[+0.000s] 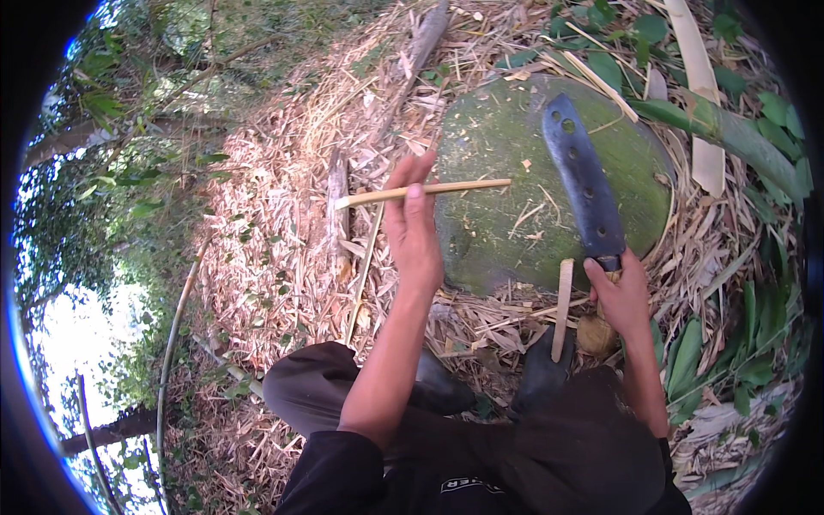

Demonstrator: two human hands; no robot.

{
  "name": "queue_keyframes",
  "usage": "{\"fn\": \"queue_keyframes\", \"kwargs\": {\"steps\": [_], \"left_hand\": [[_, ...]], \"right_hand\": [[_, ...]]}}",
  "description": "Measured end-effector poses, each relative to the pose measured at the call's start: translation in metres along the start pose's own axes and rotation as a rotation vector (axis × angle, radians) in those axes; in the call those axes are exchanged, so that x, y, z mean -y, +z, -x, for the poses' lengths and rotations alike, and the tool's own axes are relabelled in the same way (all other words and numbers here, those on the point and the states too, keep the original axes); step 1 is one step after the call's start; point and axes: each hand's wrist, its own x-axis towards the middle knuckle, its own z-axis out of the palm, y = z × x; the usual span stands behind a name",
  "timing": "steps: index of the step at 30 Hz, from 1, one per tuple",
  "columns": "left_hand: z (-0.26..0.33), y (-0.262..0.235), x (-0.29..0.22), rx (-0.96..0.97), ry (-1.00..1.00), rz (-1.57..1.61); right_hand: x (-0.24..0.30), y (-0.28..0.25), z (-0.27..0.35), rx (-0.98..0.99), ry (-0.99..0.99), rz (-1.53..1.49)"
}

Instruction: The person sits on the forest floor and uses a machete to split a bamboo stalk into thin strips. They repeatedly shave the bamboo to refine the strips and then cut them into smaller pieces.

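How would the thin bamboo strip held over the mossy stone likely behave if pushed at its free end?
The bamboo strip looks thin and long, so it probably flexes and weighs little. Only the left hand pinches it, near its middle, so it might pivot.

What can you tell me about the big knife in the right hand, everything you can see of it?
The knife has a long, broad, dark blade, dull and metal-looking, with a rounded tip and a few holes along it. The right hand grips its handle, which is mostly hidden apart from a pale rounded butt below the fist. The blade points up and away from the person, over the mossy green stone; whether it rests on the stone or hangs just above cannot be told.
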Motion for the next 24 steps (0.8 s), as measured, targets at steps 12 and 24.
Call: {"fn": "queue_keyframes", "kwargs": {"steps": [12,24], "left_hand": [[-0.007,0.052,-0.002,0.676,-0.015,-1.142],[-0.014,0.093,0.019,0.803,0.156,-1.348]], "right_hand": [[0.014,-0.026,0.007,-0.358,-0.346,0.346],[0.037,-0.04,-0.006,-0.28,-0.489,0.611]]}}
